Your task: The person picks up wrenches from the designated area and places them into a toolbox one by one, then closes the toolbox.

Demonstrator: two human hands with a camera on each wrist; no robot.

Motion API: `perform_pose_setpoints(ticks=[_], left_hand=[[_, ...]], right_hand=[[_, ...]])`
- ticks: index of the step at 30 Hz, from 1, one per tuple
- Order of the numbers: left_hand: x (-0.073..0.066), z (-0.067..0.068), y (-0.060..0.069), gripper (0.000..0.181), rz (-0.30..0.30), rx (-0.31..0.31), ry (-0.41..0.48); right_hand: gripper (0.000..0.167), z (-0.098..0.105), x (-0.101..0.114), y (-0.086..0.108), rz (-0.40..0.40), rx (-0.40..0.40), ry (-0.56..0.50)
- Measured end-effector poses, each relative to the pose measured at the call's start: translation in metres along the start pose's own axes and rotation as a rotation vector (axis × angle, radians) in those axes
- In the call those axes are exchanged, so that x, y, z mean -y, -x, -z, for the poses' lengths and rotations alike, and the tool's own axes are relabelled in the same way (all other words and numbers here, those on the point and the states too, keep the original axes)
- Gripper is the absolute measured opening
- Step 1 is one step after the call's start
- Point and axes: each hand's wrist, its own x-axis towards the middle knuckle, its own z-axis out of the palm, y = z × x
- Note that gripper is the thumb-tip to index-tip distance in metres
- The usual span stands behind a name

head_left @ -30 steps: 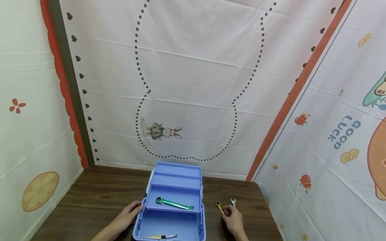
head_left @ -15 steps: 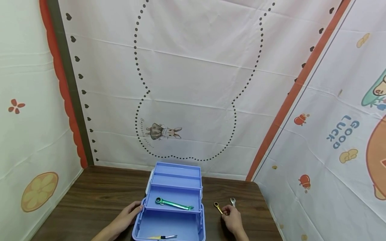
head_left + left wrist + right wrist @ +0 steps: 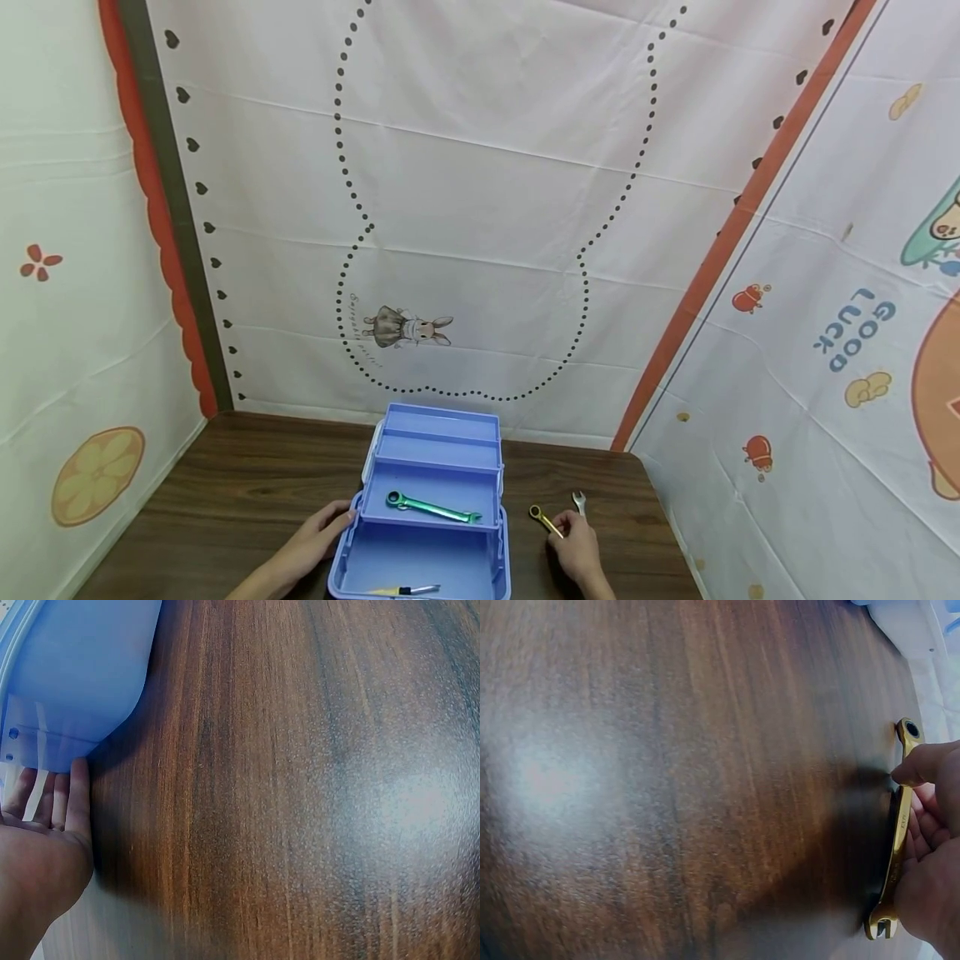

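Observation:
A blue toolbox stands unfolded on the table, its tiered tray raised behind the main compartment. My left hand rests against its left side; the left wrist view has straight fingers touching the wall, with the thumb hidden there. To the right of the box, my right hand pinches a gold ratcheting combination wrench between thumb and fingers. The wrench's ring end points away from me to the left. Just beyond that hand lies a silver wrench, partly covered by it.
In the tray sits a green ratcheting wrench. A small tool with a yellow-and-black handle lies in the lower compartment. Printed cloth hangs behind and at both sides of the wooden table.
The gold wrench's ring end has swung slightly left and towards me, with my right hand shifting a little the same way. My left hand and the toolbox stay put.

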Motion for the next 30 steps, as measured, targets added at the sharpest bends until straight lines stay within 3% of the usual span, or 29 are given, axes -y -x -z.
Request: perform_pose_setpoints(ticks=[23, 30], left_hand=[[-0.0007, -0.0008, -0.0022, 0.076, 0.034, -0.03, -0.015], [-0.001, -0.0013, -0.0011, 0.075, 0.026, -0.026, -0.017]], right_hand=[[0.021, -0.0008, 0.0024, 0.0005, -0.046, 0.008, 0.023], [0.023, -0.0023, 0.0008, 0.0018, -0.055, -0.028, -0.007]])
